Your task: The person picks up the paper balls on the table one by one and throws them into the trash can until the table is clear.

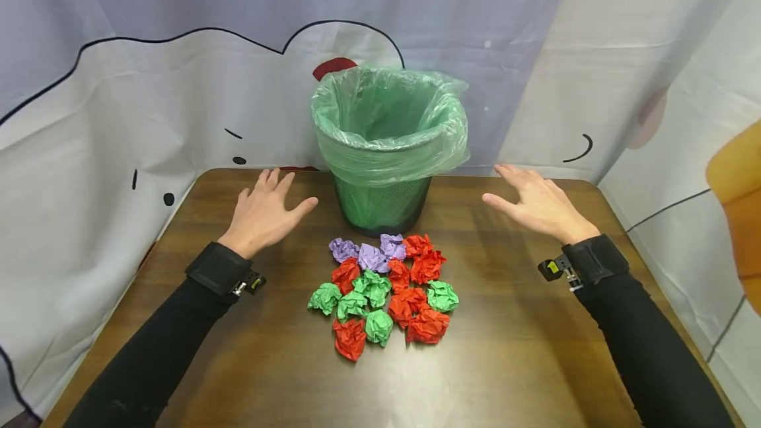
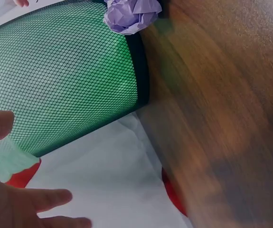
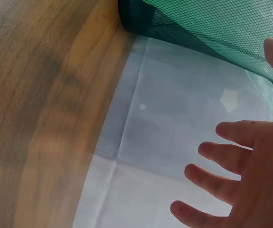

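A person's two bare hands reach over a brown wooden desk (image 1: 505,362), one on each side of a black mesh bin (image 1: 383,200). The bin stands upright near the desk's far edge, in the middle, lined with a translucent green bag (image 1: 392,160) folded out over its rim.

The left hand (image 1: 261,213) is to the left of the bin, its fingers and thumb spread apart. The right hand (image 1: 541,207) is to the right of the bin, its fingers also apart and the thumb pointing toward the bin. Both hands are clear of the bin and the paper.

Just in front of the bin, between the forearms, crumpled paper balls lie clustered on the desk: purple ones (image 1: 372,258) nearest the bin, with red ones (image 1: 428,325) and green ones (image 1: 378,327) mixed closer to the viewer.

Black sleeves (image 1: 654,355) cover both arms. Pale printed cloth (image 1: 255,98) hangs behind.
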The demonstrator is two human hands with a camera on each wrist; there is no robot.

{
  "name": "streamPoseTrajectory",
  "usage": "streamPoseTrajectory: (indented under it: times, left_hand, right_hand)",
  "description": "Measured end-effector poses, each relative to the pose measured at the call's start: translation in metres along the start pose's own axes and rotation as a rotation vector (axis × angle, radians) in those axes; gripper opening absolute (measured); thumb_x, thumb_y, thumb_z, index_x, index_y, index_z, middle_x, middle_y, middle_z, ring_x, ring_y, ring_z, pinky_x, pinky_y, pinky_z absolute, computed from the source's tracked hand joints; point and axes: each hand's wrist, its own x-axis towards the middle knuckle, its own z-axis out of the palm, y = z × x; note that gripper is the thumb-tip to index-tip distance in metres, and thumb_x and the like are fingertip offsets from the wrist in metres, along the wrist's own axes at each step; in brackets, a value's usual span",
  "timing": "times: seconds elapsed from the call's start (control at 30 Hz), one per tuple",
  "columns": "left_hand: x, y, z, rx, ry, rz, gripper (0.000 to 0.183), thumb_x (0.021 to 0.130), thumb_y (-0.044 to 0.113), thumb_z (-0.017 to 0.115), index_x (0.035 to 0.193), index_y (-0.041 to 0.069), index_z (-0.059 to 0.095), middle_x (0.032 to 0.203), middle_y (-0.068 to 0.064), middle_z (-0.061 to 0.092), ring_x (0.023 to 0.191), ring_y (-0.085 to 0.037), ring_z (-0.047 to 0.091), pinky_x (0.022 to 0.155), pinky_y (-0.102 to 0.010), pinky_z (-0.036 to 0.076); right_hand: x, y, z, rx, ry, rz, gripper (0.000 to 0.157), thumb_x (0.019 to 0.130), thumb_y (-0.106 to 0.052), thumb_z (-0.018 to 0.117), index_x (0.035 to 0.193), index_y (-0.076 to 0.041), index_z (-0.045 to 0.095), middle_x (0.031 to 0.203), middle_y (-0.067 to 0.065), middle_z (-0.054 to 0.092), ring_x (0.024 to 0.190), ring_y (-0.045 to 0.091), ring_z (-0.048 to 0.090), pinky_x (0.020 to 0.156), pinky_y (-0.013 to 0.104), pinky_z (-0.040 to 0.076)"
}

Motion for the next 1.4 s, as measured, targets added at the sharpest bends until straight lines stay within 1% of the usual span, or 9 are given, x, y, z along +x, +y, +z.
streamPoseTrajectory:
  times: [0.13, 0.3, 0.43, 0.63, 0.8, 0.93, 1.07, 1.17, 1.4]
  left_hand:
    - [0.0, -0.001, 0.003, -0.029, 0.053, 0.023, 0.089, 0.095, 0.072, 0.041, 0.146, 0.0, 0.048, 0.151, -0.026, 0.044, 0.145, -0.044, 0.034, 0.111, -0.064, 0.033]
    - [-0.001, 0.001, 0.005, -0.082, 0.073, 0.021, 0.082, 0.095, 0.068, 0.046, 0.14, -0.001, 0.055, 0.142, -0.024, 0.055, 0.134, -0.043, 0.047, 0.107, -0.059, 0.039]
    - [-0.001, 0.002, 0.008, -0.088, 0.073, 0.033, 0.076, 0.095, 0.063, 0.051, 0.135, -0.002, 0.058, 0.137, -0.024, 0.059, 0.129, -0.044, 0.05, 0.106, -0.058, 0.04]
    - [-0.004, 0.007, 0.013, -0.074, 0.053, 0.056, 0.063, 0.096, 0.049, 0.057, 0.129, -0.005, 0.061, 0.13, -0.025, 0.061, 0.125, -0.044, 0.053, 0.104, -0.058, 0.042]
    - [-0.007, 0.014, 0.019, -0.046, 0.05, 0.099, 0.054, 0.095, 0.037, 0.061, 0.128, -0.006, 0.061, 0.126, -0.024, 0.064, 0.12, -0.043, 0.057, 0.1, -0.057, 0.046]
    - [-0.01, 0.02, 0.024, -0.04, 0.046, 0.135, 0.05, 0.095, 0.034, 0.061, 0.132, 0.001, 0.06, 0.127, -0.02, 0.065, 0.119, -0.04, 0.059, 0.094, -0.057, 0.05]
    - [-0.013, 0.027, 0.029, -0.04, 0.024, 0.18, 0.045, 0.095, 0.034, 0.061, 0.131, 0.009, 0.063, 0.126, -0.014, 0.067, 0.116, -0.034, 0.062, 0.086, -0.056, 0.053]
    - [-0.014, 0.031, 0.032, -0.054, -0.01, 0.23, 0.041, 0.095, 0.035, 0.062, 0.129, 0.012, 0.065, 0.125, -0.01, 0.068, 0.115, -0.031, 0.064, 0.085, -0.055, 0.054]
    - [-0.015, 0.037, 0.043, -0.132, -0.158, 0.362, 0.041, 0.094, 0.032, 0.067, 0.131, 0.016, 0.066, 0.125, -0.006, 0.066, 0.117, -0.026, 0.063, 0.093, -0.05, 0.053]
  right_hand:
    - [-0.002, -0.003, 0.002, 0.012, -0.008, 0.007, 0.082, 0.096, -0.067, 0.047, 0.156, -0.013, 0.038, 0.159, 0.013, 0.04, 0.145, 0.039, 0.037, 0.11, 0.062, 0.036]
    - [-0.006, -0.006, 0.005, 0.017, -0.032, 0.041, 0.082, 0.095, -0.07, 0.045, 0.154, -0.013, 0.041, 0.154, 0.016, 0.046, 0.141, 0.039, 0.043, 0.106, 0.063, 0.039]
    - [-0.009, -0.008, 0.008, 0.017, -0.039, 0.057, 0.081, 0.094, -0.072, 0.044, 0.151, -0.016, 0.047, 0.149, 0.013, 0.053, 0.136, 0.037, 0.05, 0.101, 0.063, 0.043]
    - [-0.013, -0.011, 0.014, 0.048, -0.029, 0.043, 0.074, 0.093, -0.071, 0.05, 0.145, -0.019, 0.055, 0.133, 0.008, 0.066, 0.112, 0.026, 0.067, 0.087, 0.056, 0.051]
    - [-0.015, -0.013, 0.019, 0.054, -0.015, 0.004, 0.067, 0.094, -0.065, 0.054, 0.141, -0.018, 0.059, 0.127, 0.007, 0.069, 0.103, 0.022, 0.07, 0.083, 0.052, 0.054]
    - [-0.017, -0.014, 0.022, 0.065, -0.006, -0.02, 0.064, 0.094, -0.063, 0.057, 0.139, -0.017, 0.061, 0.126, 0.006, 0.07, 0.098, 0.02, 0.071, 0.082, 0.05, 0.055]
    - [-0.017, -0.017, 0.024, 0.073, -0.006, -0.036, 0.062, 0.094, -0.061, 0.058, 0.137, -0.017, 0.062, 0.126, 0.006, 0.07, 0.097, 0.019, 0.071, 0.081, 0.049, 0.056]
    - [-0.018, -0.019, 0.027, 0.069, -0.016, -0.045, 0.061, 0.094, -0.061, 0.058, 0.137, -0.017, 0.063, 0.125, 0.006, 0.07, 0.098, 0.02, 0.07, 0.079, 0.049, 0.056]
    - [-0.021, -0.021, 0.034, 0.067, -0.041, -0.068, 0.061, 0.095, -0.06, 0.057, 0.136, -0.016, 0.063, 0.122, 0.006, 0.071, 0.096, 0.02, 0.071, 0.078, 0.047, 0.056]
